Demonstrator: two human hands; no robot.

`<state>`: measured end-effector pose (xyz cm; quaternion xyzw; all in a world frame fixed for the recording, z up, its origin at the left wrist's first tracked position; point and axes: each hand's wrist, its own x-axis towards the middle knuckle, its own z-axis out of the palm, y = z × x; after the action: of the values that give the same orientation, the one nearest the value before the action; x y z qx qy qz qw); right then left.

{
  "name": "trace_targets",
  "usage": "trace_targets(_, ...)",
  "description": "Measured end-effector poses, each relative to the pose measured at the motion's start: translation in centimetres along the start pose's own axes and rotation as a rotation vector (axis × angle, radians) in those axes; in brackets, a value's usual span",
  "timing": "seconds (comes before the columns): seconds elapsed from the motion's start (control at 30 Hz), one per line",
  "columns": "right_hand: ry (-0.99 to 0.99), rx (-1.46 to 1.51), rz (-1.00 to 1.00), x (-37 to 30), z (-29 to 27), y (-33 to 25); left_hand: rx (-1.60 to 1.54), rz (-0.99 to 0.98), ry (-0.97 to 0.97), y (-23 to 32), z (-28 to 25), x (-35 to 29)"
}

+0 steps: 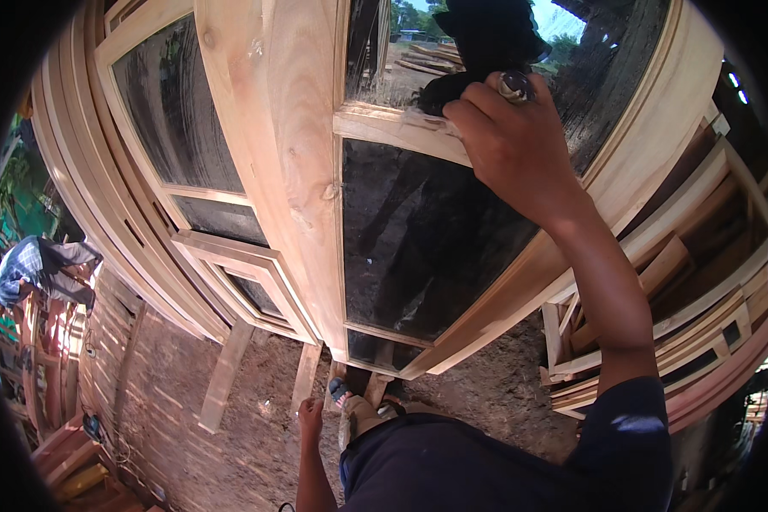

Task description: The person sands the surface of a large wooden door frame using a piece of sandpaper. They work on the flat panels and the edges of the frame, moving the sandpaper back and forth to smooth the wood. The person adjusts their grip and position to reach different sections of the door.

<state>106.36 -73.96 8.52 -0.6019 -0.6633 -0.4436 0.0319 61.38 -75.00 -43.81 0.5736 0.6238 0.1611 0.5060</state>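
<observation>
My right hand (512, 141) is raised against the crossbar of a bare wooden window frame (294, 162) with dark glass panes (418, 239). It is shut on a small tool (515, 84) whose rounded metal end shows above my knuckles, pressed at the wood where a dark smear (439, 94) spreads. My left hand (310, 420) hangs low beside my leg, fingers loose and holding nothing. The tool's working end is hidden by my fingers.
More glazed wooden frames (171, 136) lean stacked to the left, and others are piled at the right (674, 282). Loose planks (226, 371) lie on the dirt ground. Cloth hangs over a rail (38, 269) at far left. My foot (354, 405) stands below the frame.
</observation>
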Motion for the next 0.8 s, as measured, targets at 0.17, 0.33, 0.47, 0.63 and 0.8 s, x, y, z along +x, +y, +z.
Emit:
trace_targets(0.17, 0.018, -0.015, 0.022, -3.5, -2.6, 1.9, -0.048, -0.001, 0.059, -1.2, -0.8, -0.6)
trace_targets(0.33, -0.004, 0.025, 0.102, -3.8, -2.6, 1.6, 0.029, -0.100, -0.004, -3.4, -1.1, -0.7)
trace_targets(0.47, 0.077, 0.008, 0.009, 3.0, 1.4, -2.0, 0.026, 0.024, -0.057, 0.2, 1.7, 1.2)
trace_targets(0.63, 0.135, 0.061, -0.031, 2.9, 0.5, -1.5, -0.084, 0.017, -0.042, -0.1, 1.2, 0.2)
trace_targets(0.8, 0.130, 0.065, -0.070, 4.9, 2.4, -2.4, 0.057, -0.042, -0.055, -1.1, 1.2, -1.0)
